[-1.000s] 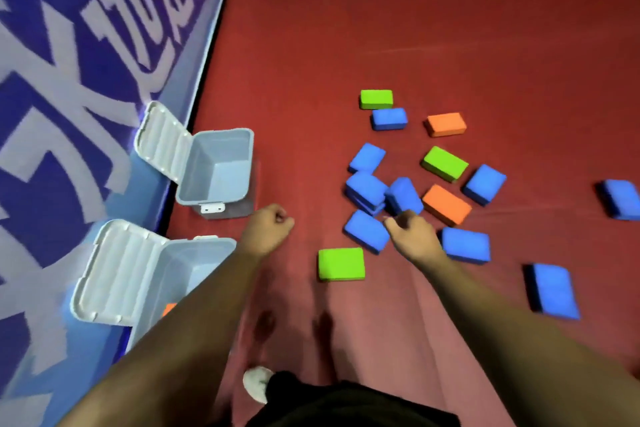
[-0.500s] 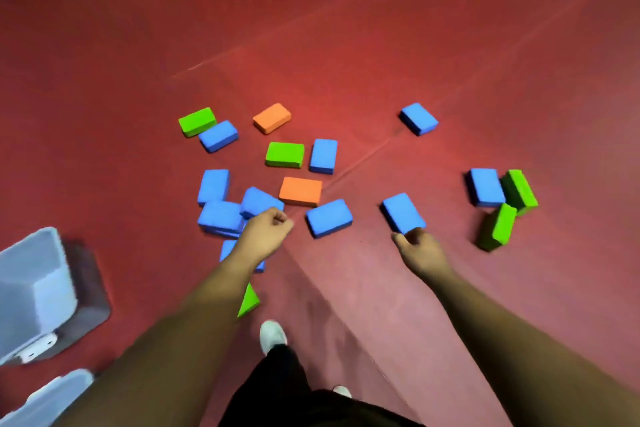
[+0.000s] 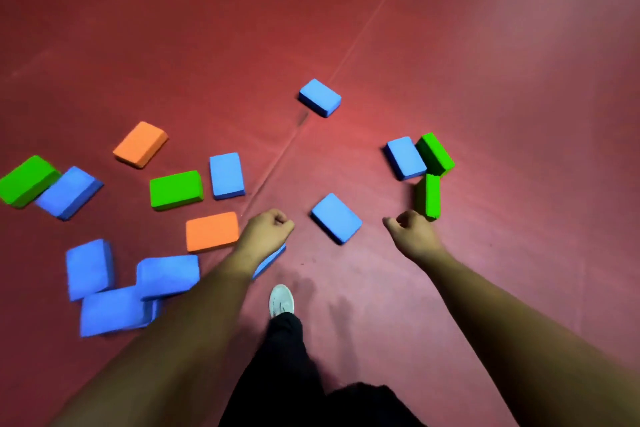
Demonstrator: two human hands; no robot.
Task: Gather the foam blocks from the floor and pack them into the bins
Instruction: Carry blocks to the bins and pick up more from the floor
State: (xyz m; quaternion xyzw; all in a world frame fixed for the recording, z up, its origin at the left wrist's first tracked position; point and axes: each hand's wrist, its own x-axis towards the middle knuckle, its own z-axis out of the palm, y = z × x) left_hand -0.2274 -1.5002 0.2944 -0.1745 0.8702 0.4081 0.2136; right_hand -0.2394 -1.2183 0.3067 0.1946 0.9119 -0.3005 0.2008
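**Blocks all over the floor, both grips empty, no bin in sight**

Nothing is in hand. A flat blue block lies on the red floor between the two grips, apart from both, and looks like the nearest candidate. The left grip has its fingers curled in on nothing, and so does the right grip.

Just beyond the right grip a green block stands on edge. Past it, a second green block leans against another blue one. A lone blue block lies well ahead of both grips.

On the left grip's outer side sit an orange block, a green slab and a blue slab. Farther out are a second orange block and a green-and-blue pair at the frame's edge. Nearer the person on that side is a blue heap of three or so overlapping blocks.

I judge the task far from finished. Some fifteen blocks remain on the floor, and none shows as packed.

The bins are out of view, so their contents cannot be told. A blue sliver shows under the left wrist and is mostly hidden by it. The heap is blurred, so it may hold one more block underneath. The far-left green block is cut off by the frame. A white shoe shows below, between the arms.
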